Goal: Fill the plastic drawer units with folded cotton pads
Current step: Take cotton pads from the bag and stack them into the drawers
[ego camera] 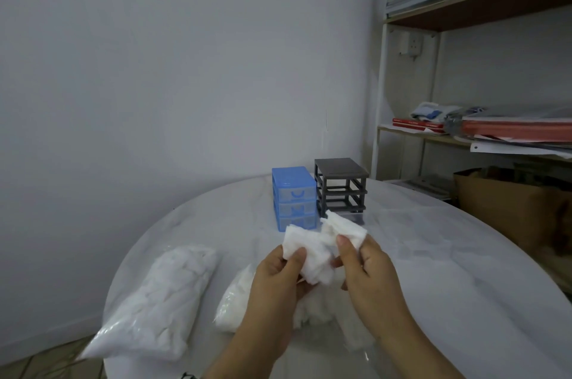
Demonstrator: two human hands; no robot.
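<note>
Just below the frame's centre, both hands hold one white cotton pad [318, 247] above the worktop [433, 254]. The left hand [278, 279] has its grip pinched on the pad's lower left edge, thumb on top; the right hand [368, 267] has its grip pinched on the right end. The pad spans between them, crumpled. Behind it stand the blue drawer unit [294, 197] and the grey frame [340, 185], side by side. Two bags of pads [154, 301] lie lower left.

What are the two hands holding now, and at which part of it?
Both hold one white cotton pad above the table: the left hand pinches its left edge, the right hand pinches its right edge.
</note>
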